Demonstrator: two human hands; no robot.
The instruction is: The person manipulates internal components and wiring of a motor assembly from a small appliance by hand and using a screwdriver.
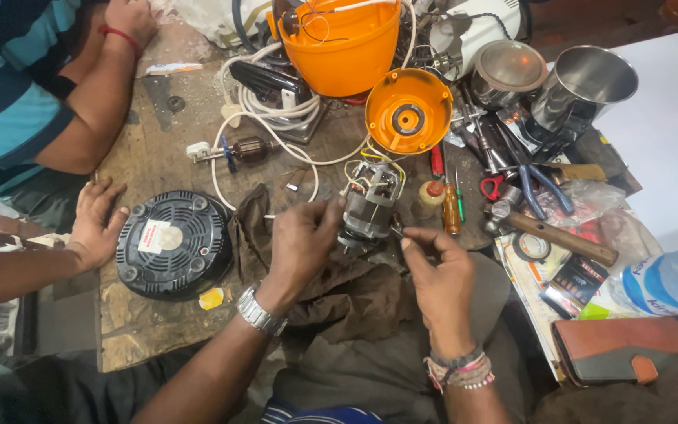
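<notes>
Far left, a co-worker's hand (96,224) lies flat beside the black round base (174,243). Left hand (300,239) has its fingers curled onto the left side of the electric motor (370,204), gripping it over a brown cloth (339,290). Motor sits between both hands, upright. Right hand (437,271) has its fingertips pinched at the motor's lower right edge; whatever they pinch is too small to tell. Orange housing (408,110) lies just above; hammer (555,235) at right.

Cluttered wooden bench (151,157), brown cloth (355,294)
</notes>
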